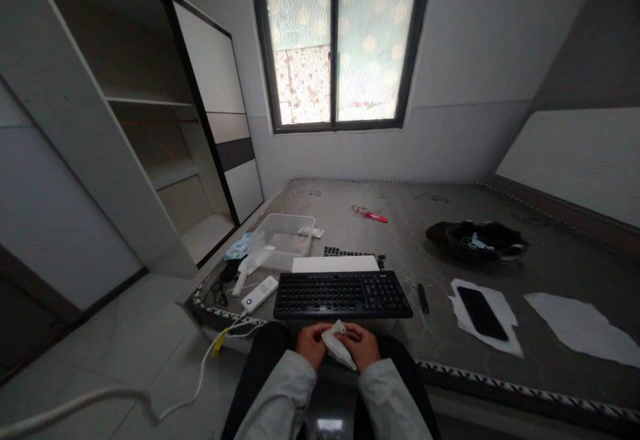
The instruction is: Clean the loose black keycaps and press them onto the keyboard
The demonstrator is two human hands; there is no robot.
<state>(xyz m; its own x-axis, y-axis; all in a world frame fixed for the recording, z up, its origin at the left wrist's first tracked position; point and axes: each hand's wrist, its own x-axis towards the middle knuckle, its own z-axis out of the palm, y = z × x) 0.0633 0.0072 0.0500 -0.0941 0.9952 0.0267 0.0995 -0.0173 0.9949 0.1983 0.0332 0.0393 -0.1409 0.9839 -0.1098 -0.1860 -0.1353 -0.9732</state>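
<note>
A crumpled white tissue (339, 345) is held between my two hands, just in front of a black keyboard (343, 295). My left hand (313, 345) pinches its left edge, and my right hand (362, 345) has its fingers closed on the right side. The keyboard lies level with its front edge close to my fingertips, touching neither hand. Behind it is a white flat box or board (335, 265), with rows of small black keys (345, 252) beyond. A slim black tool (423, 299) lies right of the keyboard.
On the mattress (400, 213) are a white power strip (260, 295) with a cable, a clear plastic bin (286, 235), a red item (371, 215), a dark cap (477, 241), a phone (482, 312) on white paper and another white sheet (585, 327). An open wardrobe (200, 240) stands left.
</note>
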